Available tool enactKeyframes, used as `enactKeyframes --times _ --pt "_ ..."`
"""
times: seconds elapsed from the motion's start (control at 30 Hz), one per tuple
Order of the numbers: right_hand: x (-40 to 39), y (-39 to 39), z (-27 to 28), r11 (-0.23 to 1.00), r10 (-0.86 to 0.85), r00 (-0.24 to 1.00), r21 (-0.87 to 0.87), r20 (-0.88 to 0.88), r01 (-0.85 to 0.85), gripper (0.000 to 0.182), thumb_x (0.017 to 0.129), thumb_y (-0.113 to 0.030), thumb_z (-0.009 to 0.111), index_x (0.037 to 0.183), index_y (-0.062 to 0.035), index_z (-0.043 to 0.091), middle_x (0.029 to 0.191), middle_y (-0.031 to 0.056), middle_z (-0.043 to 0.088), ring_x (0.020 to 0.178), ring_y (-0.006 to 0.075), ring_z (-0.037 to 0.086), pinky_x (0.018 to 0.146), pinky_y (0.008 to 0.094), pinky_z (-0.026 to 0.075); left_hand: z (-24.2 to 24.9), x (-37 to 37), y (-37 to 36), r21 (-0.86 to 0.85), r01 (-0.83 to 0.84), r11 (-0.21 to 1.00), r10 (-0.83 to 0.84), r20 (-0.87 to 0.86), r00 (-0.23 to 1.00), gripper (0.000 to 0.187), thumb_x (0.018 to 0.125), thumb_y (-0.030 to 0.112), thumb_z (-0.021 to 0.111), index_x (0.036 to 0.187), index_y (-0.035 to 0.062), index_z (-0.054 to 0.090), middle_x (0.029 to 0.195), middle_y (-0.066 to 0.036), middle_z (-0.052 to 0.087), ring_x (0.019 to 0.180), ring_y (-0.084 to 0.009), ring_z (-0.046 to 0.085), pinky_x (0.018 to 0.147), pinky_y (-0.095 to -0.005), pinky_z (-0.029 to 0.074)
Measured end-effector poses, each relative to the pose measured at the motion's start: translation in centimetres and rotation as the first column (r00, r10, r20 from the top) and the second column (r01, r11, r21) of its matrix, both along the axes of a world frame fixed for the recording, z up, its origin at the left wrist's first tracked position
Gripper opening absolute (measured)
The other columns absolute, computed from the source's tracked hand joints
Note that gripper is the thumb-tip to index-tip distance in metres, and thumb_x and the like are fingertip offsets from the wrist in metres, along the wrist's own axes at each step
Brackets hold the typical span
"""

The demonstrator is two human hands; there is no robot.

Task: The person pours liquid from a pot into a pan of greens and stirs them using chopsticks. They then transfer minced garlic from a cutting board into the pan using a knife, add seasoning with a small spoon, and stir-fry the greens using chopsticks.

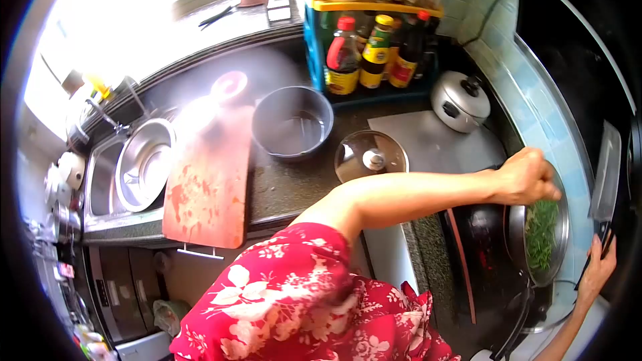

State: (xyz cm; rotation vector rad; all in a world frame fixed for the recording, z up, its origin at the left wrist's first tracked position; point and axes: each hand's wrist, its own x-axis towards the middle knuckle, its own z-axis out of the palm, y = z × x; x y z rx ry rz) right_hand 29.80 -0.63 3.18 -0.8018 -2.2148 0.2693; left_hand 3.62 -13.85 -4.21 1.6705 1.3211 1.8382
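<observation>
Our left arm stretches bare from a red flowered sleeve (294, 294) across the view toward the right, the forearm nearly level; the left hand (528, 177) is bent down at the wrist, its fingers curled together and closed in a grip, knuckles up; our right hand (598, 269) comes in low at the right edge on a thin bare forearm rising from the bottom, fingers wrapped shut in a grip, thumb side toward us; the two hands sit near each other, not touching.

The left hand (528, 177) grips the rim of a steel bowl (518, 241) of chopped greens (542, 230), tilted over the black wok (485, 241); the right hand (598, 269) holds a cleaver (607, 174).
</observation>
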Motion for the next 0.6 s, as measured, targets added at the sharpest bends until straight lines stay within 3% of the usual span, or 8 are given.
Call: enactKeyframes --times 0.03,0.13,0.23,0.3,0.37,0.43,0.53,0.6 --pt "-3.5 -2.2 0.7 1.0 0.009 1.0 0.029 0.017 -0.009 0.026 0.084 -0.006 0.047 0.108 0.0038 0.049 0.078 0.002 0.053 0.065 0.0078 0.047 0.058 0.0203 0.038 -0.7 -1.2 -2.6 -0.103 -0.009 0.995 0.014 0.042 0.999 0.031 0.069 0.024 0.067 0.059 -0.0051 0.059 0.05 -0.016 0.053 0.05 -0.0209 0.054 0.051 -0.0338 0.045" --pt "-13.4 -9.0 -0.1 0.884 0.382 0.9 0.202 0.211 -0.423 0.039 0.074 0.003 0.048 0.113 0.005 0.046 0.09 0.0115 0.057 0.077 0.021 0.056 0.069 0.0294 0.043 -3.5 -4.0 -9.0 -0.144 0.14 0.98 -0.059 0.46 0.886 0.039 0.076 0.035 0.062 0.068 -0.0029 0.061 0.057 -0.008 0.055 0.055 -0.0117 0.051 0.049 -0.0273 0.044" --pt "-21.8 -16.4 -3.4 0.662 0.592 0.706 0.266 0.389 -0.701 0.044 0.064 0.004 0.051 0.108 0.0064 0.048 0.089 0.0205 0.056 0.076 0.0346 0.057 0.067 0.0362 0.046 -6.3 -5.6 -15.2 -0.11 0.083 0.99 0.004 0.626 0.78 0.046 0.08 0.045 0.055 0.087 -0.0007 0.057 0.075 -0.003 0.055 0.068 -0.0095 0.05 0.056 -0.0245 0.044" --pt "-26.4 -20.7 -7.1 0.408 0.635 0.613 0.47 0.47 -0.783 0.037 0.063 -0.001 0.053 0.1 0.0084 0.049 0.081 0.0194 0.054 0.068 0.0365 0.054 0.06 0.0401 0.045 -6.5 -6.6 -20.3 -0.1 0.056 0.993 0.038 0.751 0.659 0.04 0.086 0.035 0.051 0.11 0.0036 0.052 0.092 -0.001 0.055 0.083 -0.0086 0.05 0.069 -0.0241 0.044" --pt "-30.2 -25.6 -9.2 0.363 0.718 0.488 0.331 0.496 -0.871 0.035 0.063 -0.006 0.055 0.094 0.0091 0.049 0.072 0.0164 0.05 0.061 0.0323 0.052 0.053 0.04 0.043 -7.5 -8.1 -23.6 -0.074 -0.184 0.98 0.145 0.9 0.411 0.033 0.086 0.034 0.05 0.101 0.0048 0.054 0.086 0.0 0.055 0.074 -0.0064 0.049 0.063 -0.0216 0.041" --pt "-32.0 -30.1 -11.9 0.301 0.779 0.399 0.27 0.484 -0.914 0.034 0.064 -0.009 0.055 0.092 0.009 0.049 0.071 0.0156 0.05 0.06 0.0305 0.052 0.052 0.038 0.043 -9.5 -8.9 -28.8 -0.106 -0.281 0.954 0.216 0.892 0.397 0.026 0.085 0.029 0.053 0.091 0.0044 0.057 0.076 0.001 0.055 0.066 -0.0064 0.049 0.058 -0.02 0.04" --pt "-33.4 -35.1 -13.5 0.058 0.915 0.075 0.055 0.396 -0.997 0.035 0.063 -0.014 0.063 0.091 0.0043 0.051 0.072 0.0098 0.051 0.063 0.0215 0.054 0.048 0.0317 0.044 -10.1 -7.7 -35.3 -0.333 -0.459 0.823 0.425 0.898 0.11 0.016 0.081 0.019 0.054 0.078 0.004 0.055 0.073 -0.001 0.057 0.061 -0.0079 0.051 0.056 -0.0213 0.041" --pt "-33.9 -35.6 -12.4 0.06 0.87 0.067 0.029 0.488 -0.998 0.032 0.063 -0.018 0.067 0.086 -0.0008 0.053 0.071 0.0088 0.05 0.061 0.0217 0.054 0.049 0.031 0.043 -10.8 -6.7 -39.1 -0.515 -0.526 0.677 0.584 0.81 -0.042 0.012 0.08 0.015 0.054 0.075 0.0037 0.054 0.074 -0.004 0.06 0.06 -0.0091 0.053 0.054 -0.024 0.043"
